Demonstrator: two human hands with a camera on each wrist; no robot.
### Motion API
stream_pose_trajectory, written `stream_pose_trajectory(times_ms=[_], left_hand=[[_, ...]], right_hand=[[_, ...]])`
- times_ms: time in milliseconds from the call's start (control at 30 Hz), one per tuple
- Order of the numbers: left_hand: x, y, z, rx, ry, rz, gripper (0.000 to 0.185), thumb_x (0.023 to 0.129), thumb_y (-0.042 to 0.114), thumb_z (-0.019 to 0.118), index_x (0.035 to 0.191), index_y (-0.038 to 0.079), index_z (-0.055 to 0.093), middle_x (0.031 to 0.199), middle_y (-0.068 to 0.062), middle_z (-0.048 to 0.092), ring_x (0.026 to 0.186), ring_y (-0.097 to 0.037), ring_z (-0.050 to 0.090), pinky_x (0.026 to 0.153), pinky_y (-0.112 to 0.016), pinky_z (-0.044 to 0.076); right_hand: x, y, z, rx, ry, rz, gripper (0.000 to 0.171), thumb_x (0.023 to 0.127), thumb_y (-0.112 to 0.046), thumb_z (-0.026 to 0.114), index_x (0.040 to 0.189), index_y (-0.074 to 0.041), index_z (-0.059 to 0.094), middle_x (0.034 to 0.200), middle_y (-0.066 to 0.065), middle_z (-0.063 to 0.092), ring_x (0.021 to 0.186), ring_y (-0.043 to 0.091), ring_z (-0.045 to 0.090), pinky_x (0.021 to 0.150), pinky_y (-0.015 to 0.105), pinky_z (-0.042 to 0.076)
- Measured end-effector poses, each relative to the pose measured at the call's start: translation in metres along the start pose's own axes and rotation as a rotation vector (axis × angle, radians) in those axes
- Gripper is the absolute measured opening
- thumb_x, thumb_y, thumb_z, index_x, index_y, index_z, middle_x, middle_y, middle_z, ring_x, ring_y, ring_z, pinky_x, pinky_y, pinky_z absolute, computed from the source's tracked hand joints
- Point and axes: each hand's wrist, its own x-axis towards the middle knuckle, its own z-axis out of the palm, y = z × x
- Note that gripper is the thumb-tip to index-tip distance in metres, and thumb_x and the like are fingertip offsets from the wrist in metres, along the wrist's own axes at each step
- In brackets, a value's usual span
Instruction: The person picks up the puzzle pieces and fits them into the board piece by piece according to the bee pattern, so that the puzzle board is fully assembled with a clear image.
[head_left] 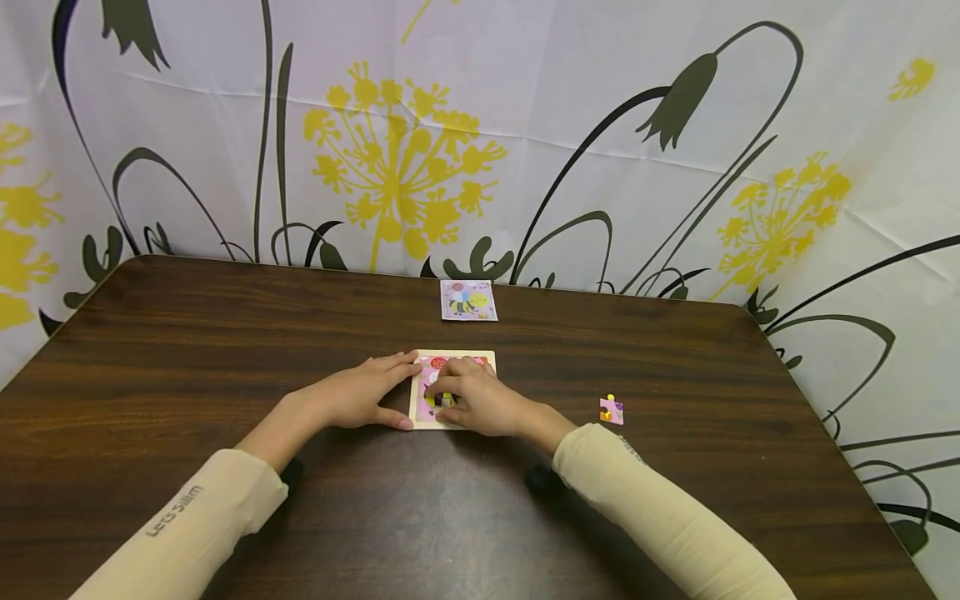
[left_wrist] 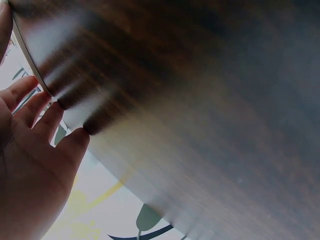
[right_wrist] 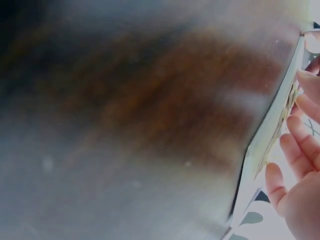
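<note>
A small wooden jigsaw tray (head_left: 415, 404) with a pale rim lies on the table, its pink bee picture partly covered by my right hand. My left hand (head_left: 363, 390) rests at the tray's left side, fingers extended, with fingertips at the upper left rim and the thumb at the lower left corner. Over the picture is my right hand (head_left: 483, 400), its fingers loosely bent and fingertips on the puzzle pieces. Yellow and black bee pieces show between its thumb and index finger. In the right wrist view, the right fingers (right_wrist: 295, 155) hang just over the tray's edge (right_wrist: 267, 130).
One loose jigsaw piece (head_left: 612, 410), pink with yellow and orange, lies to the right of the tray. Behind the tray a square bee picture card (head_left: 468, 301) lies near the far edge of the dark wooden table (head_left: 187, 350). A flowered curtain (head_left: 570, 75) hangs behind.
</note>
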Motion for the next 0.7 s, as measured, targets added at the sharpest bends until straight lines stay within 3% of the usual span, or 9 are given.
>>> stream_pose_trajectory(times_ms=[700], left_hand=[[0.0003,-0.0009,0.0011,-0.002,0.008,0.013,0.080,0.080,0.042,0.066,0.140,0.001,0.032,0.148,-0.018,0.019,0.131,-0.043,0.020,0.101,-0.056,0.024]], right_hand=[[-0.0009,0.0039,0.0011,-0.069,-0.015,-0.037,0.030,0.085,-0.019,0.065,0.113,-0.009,0.066,0.105,0.006,0.052,0.098,0.020,0.047,0.077,0.032,0.036]])
